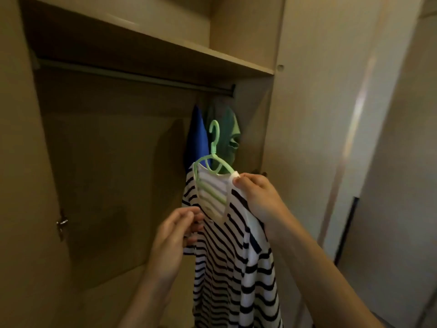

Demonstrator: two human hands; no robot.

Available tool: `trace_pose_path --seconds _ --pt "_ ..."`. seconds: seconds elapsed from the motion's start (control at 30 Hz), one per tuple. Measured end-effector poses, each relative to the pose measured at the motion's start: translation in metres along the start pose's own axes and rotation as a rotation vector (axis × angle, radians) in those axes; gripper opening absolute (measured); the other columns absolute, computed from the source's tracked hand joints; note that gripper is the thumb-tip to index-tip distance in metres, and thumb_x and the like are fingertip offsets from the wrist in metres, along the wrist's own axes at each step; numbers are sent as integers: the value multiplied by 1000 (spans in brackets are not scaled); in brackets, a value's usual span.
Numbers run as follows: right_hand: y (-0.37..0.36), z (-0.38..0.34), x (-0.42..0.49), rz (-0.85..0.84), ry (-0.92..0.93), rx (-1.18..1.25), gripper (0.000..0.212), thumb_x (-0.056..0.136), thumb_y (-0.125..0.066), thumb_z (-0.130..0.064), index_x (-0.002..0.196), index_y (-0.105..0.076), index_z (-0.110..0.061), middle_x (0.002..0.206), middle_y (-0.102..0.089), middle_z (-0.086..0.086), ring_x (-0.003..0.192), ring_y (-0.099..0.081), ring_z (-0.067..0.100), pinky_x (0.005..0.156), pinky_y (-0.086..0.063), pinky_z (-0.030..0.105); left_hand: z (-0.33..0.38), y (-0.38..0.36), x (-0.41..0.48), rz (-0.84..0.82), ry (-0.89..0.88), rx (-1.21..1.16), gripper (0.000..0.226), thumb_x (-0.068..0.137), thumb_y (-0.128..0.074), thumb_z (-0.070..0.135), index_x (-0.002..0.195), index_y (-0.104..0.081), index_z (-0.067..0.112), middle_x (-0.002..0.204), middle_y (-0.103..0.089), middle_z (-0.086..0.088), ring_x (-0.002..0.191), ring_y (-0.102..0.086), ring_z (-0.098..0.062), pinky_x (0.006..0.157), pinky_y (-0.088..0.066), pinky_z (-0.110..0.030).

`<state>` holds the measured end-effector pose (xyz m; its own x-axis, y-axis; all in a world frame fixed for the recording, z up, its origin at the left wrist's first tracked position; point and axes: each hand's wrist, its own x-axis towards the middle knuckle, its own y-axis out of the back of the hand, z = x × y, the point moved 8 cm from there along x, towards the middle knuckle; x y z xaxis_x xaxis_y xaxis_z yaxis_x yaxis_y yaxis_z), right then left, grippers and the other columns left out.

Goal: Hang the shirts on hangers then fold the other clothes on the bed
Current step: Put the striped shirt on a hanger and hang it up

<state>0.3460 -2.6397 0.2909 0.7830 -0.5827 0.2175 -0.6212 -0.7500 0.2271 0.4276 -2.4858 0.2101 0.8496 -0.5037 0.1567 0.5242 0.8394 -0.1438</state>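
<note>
A black-and-white striped shirt (233,261) hangs on a light green plastic hanger (214,147), held up in front of an open wardrobe. My right hand (257,197) pinches the shirt's collar at the hanger's right shoulder. My left hand (175,235) grips the shirt's left shoulder, fingers curled into the fabric. The hanger's hook points up, well below the dark rail (132,74) and apart from it. A blue garment (196,138) and a green garment (228,133) hang from the rail's right end, behind the hook.
A shelf (151,43) runs just above the rail. The wardrobe's back panel (106,174) shows to the left of the hung clothes. A door hinge (62,224) sits on the left side wall. The right wardrobe panel (307,114) stands close beside my right arm.
</note>
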Motion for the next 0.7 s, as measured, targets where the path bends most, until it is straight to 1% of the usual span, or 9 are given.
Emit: trace_pose_path --seconds 0.03,0.1,0.17,0.2,0.3,0.43,0.5,0.6,0.7 --pt "-3 0 25 -21 -3 -2 46 101 -50 -30 116 -54 13 88 -59 19 79 -55 32 75 -43 42 6 -1 16 16 -25 9 28 103 -43 29 108 -70 21 103 -74 3 104 -67 -17 96 -51 -40" --pt "-9 -3 69 -46 -1 38 40 103 -50 -28 112 -59 10 87 -58 16 80 -54 29 75 -46 44 14 3 49 67 -50 31 29 103 -42 29 108 -70 22 103 -74 3 105 -67 -17 97 -51 -41" --pt "-15 -11 111 -57 1 81 32 103 -51 -26 106 -65 2 92 -65 29 82 -63 42 86 -54 55 24 6 77 110 -71 60 29 104 -43 29 106 -71 25 101 -74 5 104 -67 -16 96 -52 -40" --pt "-18 -17 130 -53 -5 106 28 103 -52 -26 105 -66 -1 102 -67 35 92 -66 49 94 -54 58 30 7 91 123 -79 71 29 103 -43 31 105 -72 27 101 -74 5 104 -67 -15 96 -52 -39" --pt "-31 -33 203 -92 14 156 36 102 -54 -28 119 -58 4 126 -54 38 113 -57 54 97 -47 65 48 12 139 190 -128 90 28 102 -45 32 104 -72 28 101 -75 6 103 -68 -13 95 -52 -37" --pt "-52 -62 288 -151 56 177 22 101 -53 -31 106 -59 -10 107 -69 27 91 -67 31 93 -55 51 70 15 194 266 -183 160 26 103 -46 31 106 -71 24 102 -74 3 103 -68 -15 94 -51 -37" --pt "-63 -76 332 -160 66 208 17 101 -53 -31 107 -54 -15 110 -68 17 98 -67 31 95 -55 50 79 15 222 304 -209 218 25 102 -47 33 107 -70 25 104 -73 4 103 -66 -14 92 -51 -35" --pt "-80 -98 386 -208 82 234 23 101 -53 -29 117 -50 -11 107 -68 16 94 -69 32 93 -56 50 91 17 255 355 -233 281 24 101 -47 35 107 -69 28 105 -71 7 102 -65 -9 91 -50 -31" --pt "-100 -114 434 -244 109 250 18 102 -51 -28 109 -47 -13 108 -65 16 97 -67 33 96 -54 52 100 22 283 399 -233 312 24 102 -46 38 107 -69 32 105 -71 10 101 -65 -5 90 -50 -29"
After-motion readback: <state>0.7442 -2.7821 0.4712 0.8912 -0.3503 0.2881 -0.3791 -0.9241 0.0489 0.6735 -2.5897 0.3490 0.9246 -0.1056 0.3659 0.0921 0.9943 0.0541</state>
